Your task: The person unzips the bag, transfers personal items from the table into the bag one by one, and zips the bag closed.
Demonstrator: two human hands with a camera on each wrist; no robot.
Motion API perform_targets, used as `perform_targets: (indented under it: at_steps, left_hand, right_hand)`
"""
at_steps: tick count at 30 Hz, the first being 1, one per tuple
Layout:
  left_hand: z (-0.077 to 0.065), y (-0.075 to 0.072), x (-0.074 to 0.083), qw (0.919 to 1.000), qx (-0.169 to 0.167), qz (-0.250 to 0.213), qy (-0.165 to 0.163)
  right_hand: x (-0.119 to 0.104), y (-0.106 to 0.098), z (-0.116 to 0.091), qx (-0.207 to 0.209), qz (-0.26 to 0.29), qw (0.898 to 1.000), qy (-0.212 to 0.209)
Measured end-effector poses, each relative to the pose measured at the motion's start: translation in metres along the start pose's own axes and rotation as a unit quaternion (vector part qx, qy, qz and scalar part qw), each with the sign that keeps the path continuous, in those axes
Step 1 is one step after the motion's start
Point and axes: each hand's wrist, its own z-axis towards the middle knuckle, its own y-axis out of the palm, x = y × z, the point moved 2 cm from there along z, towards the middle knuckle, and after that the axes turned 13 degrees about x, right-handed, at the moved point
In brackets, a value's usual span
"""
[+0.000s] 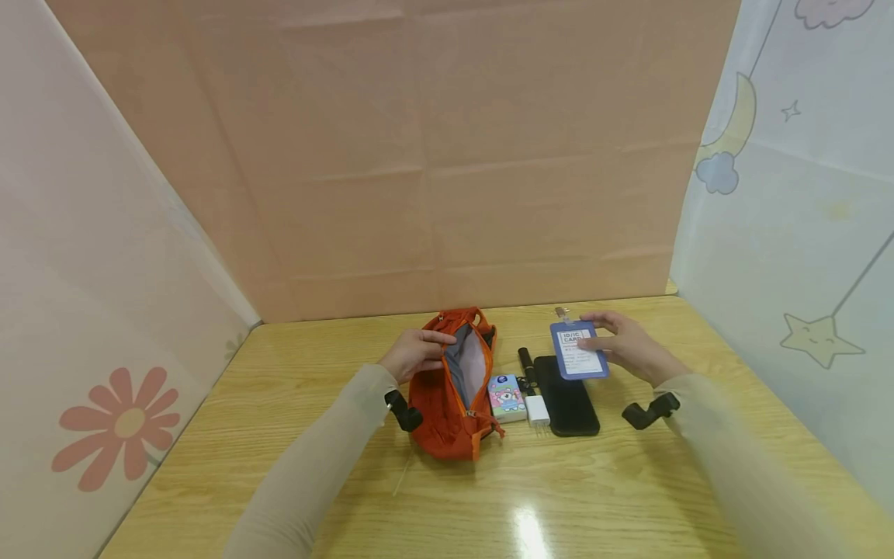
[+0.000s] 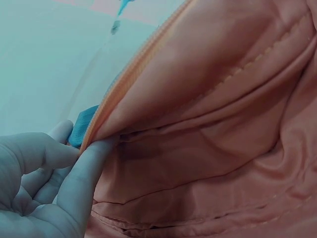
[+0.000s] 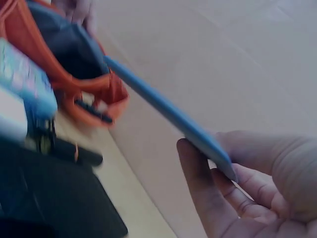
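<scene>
An orange-red zippered bag (image 1: 440,411) lies on the table with its zip undone and a grey lining showing. My left hand (image 1: 415,355) pinches the edge of its opening; in the left wrist view the thumb and a finger (image 2: 84,183) grip the zip edge, one finger inside. A blue ID card holder (image 1: 580,365) with a metal clip is pinched by its right edge in my right hand (image 1: 625,345), raised over a black phone (image 1: 569,407). In the right wrist view the card holder (image 3: 168,111) appears edge-on between thumb and fingers.
Between bag and phone lie a small tissue pack (image 1: 507,400) with a cartoon print, a white charger plug (image 1: 537,410) and a black cylindrical tube (image 1: 527,365). Printed cloth walls enclose the wooden table (image 1: 314,466) at the back and both sides.
</scene>
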Motion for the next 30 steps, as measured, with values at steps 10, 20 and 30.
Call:
perform_targets:
  at_steps: [10, 20, 30]
  left_hand:
    - [0.001, 0.003, -0.001, 1.0, 0.001, -0.005, -0.001]
    - [0.001, 0.005, 0.0, 1.0, 0.003, -0.009, -0.001]
    - [0.002, 0.005, -0.002, 0.9999, 0.007, -0.012, 0.001]
  right_hand:
    - [-0.015, 0.047, 0.01, -0.017, 0.048, 0.999, -0.005]
    - [-0.003, 0.088, 0.016, -0.031, 0.086, 0.996, -0.004]
    - [0.0, 0.111, 0.018, -0.04, 0.093, 0.995, 0.003]
